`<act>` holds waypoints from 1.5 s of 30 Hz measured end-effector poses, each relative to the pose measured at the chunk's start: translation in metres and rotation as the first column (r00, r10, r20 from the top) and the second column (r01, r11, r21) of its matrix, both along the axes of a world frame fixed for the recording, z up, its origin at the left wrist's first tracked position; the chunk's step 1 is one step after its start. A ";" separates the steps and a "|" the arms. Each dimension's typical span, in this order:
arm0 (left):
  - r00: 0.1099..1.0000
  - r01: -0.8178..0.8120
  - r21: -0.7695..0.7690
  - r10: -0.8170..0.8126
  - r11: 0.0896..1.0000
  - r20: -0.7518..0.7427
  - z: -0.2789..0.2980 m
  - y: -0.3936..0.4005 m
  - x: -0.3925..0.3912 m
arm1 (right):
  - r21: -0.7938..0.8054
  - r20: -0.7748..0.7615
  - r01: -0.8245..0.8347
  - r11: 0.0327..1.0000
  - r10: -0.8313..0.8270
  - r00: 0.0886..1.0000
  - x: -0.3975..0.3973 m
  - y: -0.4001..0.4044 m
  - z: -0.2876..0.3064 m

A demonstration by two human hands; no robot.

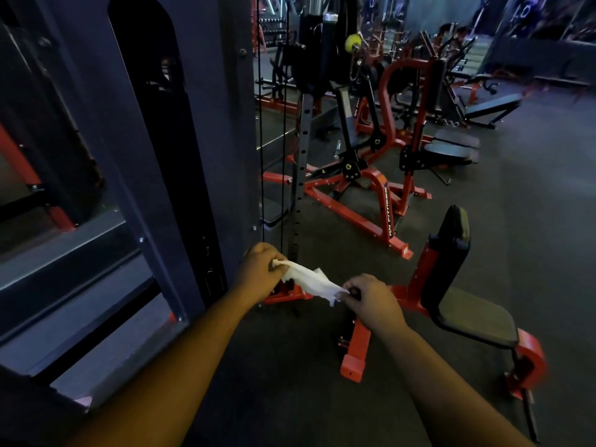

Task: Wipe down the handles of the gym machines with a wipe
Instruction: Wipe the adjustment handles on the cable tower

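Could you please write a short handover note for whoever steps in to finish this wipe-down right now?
Left hand: grips one end of the wipe.
Right hand: pinches the other end; the wipe is stretched between both hands, in the air above the floor, touching no machine.
Position: standing beside the cable tower, its cables just ahead; a red seat bench is to the right, more red machines beyond.
Done: cannot tell from this view which handles have been wiped.
Left: no handle is under the wipe now; pick a handle and wipe it, then go on to the other machines.
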State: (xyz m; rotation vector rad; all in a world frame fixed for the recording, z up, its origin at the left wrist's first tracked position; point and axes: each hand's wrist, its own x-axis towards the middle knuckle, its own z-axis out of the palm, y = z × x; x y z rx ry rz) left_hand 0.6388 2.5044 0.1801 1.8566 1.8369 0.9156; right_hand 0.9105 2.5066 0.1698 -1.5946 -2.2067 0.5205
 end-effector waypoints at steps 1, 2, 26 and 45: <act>0.998 0.035 -0.008 -0.034 0.999 0.059 0.003 0.003 -0.003 | -0.018 0.068 -0.026 1.000 0.027 0.997 0.003 0.004 0.001; 0.990 0.085 -0.030 -0.081 0.996 0.114 0.007 0.005 -0.005 | -0.044 0.131 -0.049 0.998 0.055 0.990 0.006 0.008 0.001; 0.914 0.339 -0.100 -0.353 0.935 -0.198 0.106 0.060 -0.085 | -0.253 -0.279 -0.277 0.927 0.204 0.938 -0.101 0.018 -0.002; 0.794 0.286 -0.153 -0.144 0.946 0.591 0.074 0.183 -0.050 | -0.182 -0.911 -0.276 0.944 -0.056 0.409 -0.133 0.192 0.081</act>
